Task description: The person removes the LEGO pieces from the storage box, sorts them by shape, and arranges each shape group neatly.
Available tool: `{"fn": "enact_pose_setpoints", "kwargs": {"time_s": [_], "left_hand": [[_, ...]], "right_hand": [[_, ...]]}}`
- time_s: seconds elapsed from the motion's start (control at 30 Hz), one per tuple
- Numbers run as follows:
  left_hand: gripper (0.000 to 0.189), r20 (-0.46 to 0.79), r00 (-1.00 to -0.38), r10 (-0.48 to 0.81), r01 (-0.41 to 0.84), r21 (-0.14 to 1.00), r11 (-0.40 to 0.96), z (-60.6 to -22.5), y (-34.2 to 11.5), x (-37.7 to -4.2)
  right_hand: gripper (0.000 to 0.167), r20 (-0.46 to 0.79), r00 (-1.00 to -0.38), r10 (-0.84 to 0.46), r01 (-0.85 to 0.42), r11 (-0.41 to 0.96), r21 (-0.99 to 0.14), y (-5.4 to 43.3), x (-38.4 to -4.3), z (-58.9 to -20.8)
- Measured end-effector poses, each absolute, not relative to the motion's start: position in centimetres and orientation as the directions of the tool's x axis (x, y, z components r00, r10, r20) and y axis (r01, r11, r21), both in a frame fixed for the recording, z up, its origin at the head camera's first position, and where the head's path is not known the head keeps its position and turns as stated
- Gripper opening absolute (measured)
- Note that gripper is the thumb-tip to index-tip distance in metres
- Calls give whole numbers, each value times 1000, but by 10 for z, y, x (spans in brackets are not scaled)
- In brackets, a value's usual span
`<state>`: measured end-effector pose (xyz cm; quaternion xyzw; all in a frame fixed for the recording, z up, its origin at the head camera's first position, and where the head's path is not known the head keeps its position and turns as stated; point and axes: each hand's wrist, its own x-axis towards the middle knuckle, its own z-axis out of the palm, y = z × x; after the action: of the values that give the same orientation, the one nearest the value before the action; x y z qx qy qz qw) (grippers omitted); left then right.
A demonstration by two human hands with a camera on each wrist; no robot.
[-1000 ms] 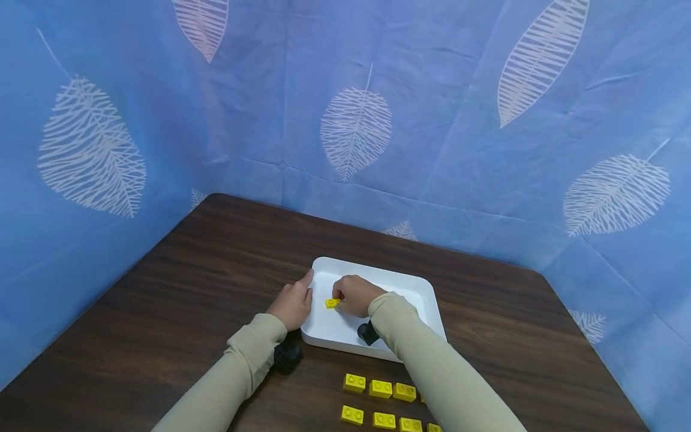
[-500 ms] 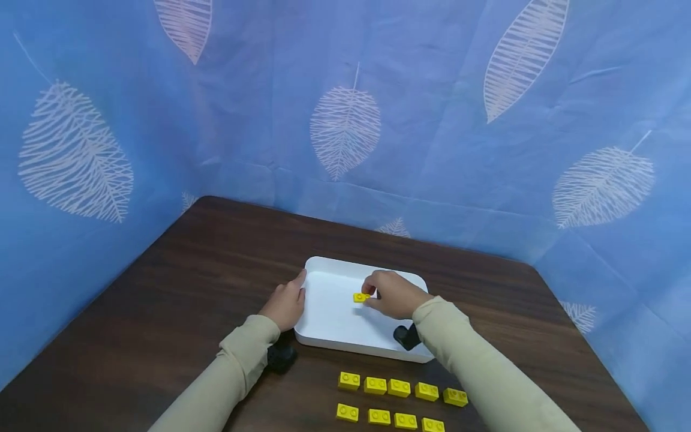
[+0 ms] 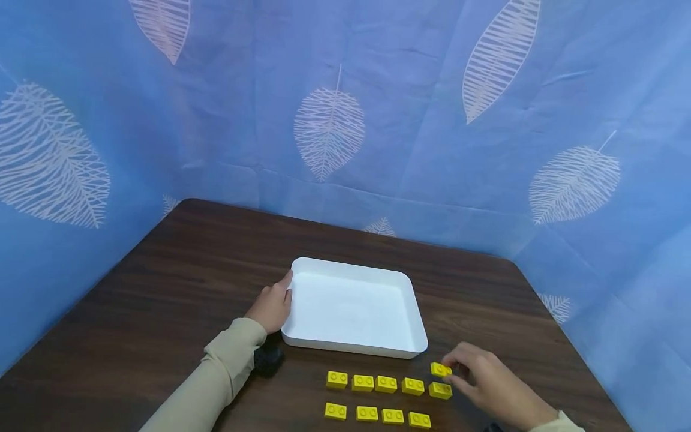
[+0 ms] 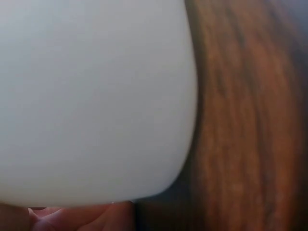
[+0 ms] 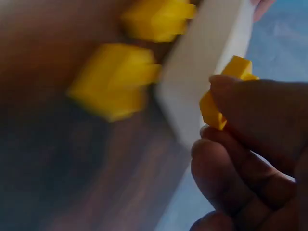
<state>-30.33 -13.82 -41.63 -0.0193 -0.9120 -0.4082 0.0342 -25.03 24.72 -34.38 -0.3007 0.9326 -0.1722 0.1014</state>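
Observation:
My right hand (image 3: 488,381) pinches a yellow two-stud toy brick (image 3: 439,369) between thumb and fingers, just behind the right end of the back row of bricks. The right wrist view shows that brick (image 5: 210,110) tilted, with the thumb across it. A shallow white tray (image 3: 353,348) lies on the table; my left hand (image 3: 270,309) holds its left rim, index finger and thumb at the edge. In the left wrist view the pale tray wall (image 4: 96,96) fills most of the picture and hides much of the hand.
Several yellow bricks stand in a back row (image 3: 385,384) and a front row (image 3: 393,416) before the tray. The dark wood table (image 3: 227,252) is bounded behind by a blue leaf-print cloth (image 3: 405,198).
My right hand has carried the pinched brick from over the tray rightward and nearer to me, to the back row's right end. My left hand stays at the tray's rim.

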Motion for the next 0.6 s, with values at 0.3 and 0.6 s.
{"fn": "enact_pose_setpoints", "kwargs": {"time_s": [0.3, 0.6], "left_hand": [[50, 45, -999, 7, 39, 752, 658, -420, -143, -304], [50, 29, -1000, 8, 27, 755, 655, -414, -139, -305]], "right_hand": [[13, -173, -710, -683, -541, 686, -486, 279, -226, -387], [13, -204, -703, -681, -526, 691, -495, 274, -226, -390]]}}
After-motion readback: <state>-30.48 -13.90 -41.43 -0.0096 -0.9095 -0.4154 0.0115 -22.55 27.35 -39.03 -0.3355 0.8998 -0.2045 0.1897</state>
